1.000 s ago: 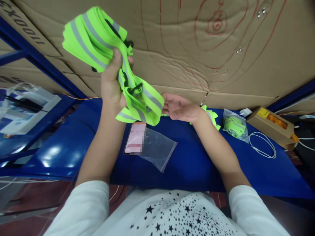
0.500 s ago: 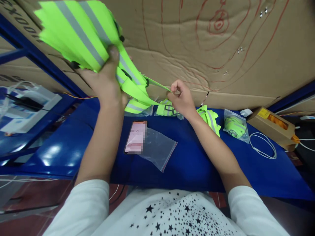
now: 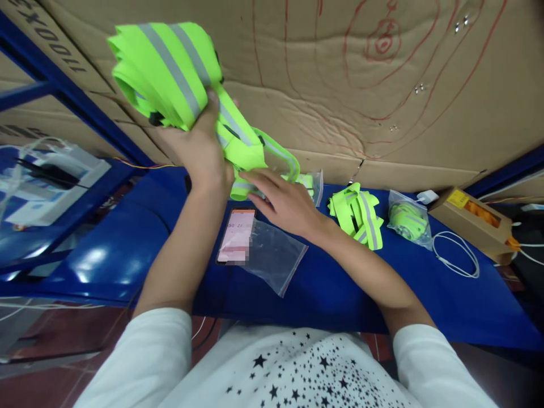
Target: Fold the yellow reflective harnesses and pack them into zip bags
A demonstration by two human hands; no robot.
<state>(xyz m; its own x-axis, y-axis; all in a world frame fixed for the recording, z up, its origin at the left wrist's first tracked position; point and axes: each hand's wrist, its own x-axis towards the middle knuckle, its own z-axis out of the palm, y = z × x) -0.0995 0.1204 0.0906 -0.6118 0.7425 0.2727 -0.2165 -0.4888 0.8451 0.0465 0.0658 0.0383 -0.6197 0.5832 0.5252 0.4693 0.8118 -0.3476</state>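
A thick folded bundle of fluorescent yellow-green reflective straps (image 3: 170, 68) with grey stripes and black buckles is raised at the upper left. My left hand (image 3: 199, 141) is closed around its lower end, thumb over the front. Loose lengths hang from the bundle to the right, one curving into a loop. My right hand (image 3: 284, 204) is at the lower hanging length, thumb and forefinger closing on the strap just beside my left wrist. Below lie a phone (image 3: 235, 235) with a lit screen and a clear zip bag (image 3: 276, 255) that overlaps its edge.
On the blue table (image 3: 340, 289), a loose reflective strap bundle (image 3: 359, 215) lies right of my right hand, with a bagged one (image 3: 408, 221) beyond. A white cable (image 3: 457, 255) and a cardboard box (image 3: 471, 224) are farther right. A cardboard wall (image 3: 314, 107) stands behind.
My right hand has let the stretched strap end go slack into a loop and moved left and down to the hanging length. The bundle in my left hand has shifted right and slightly down.
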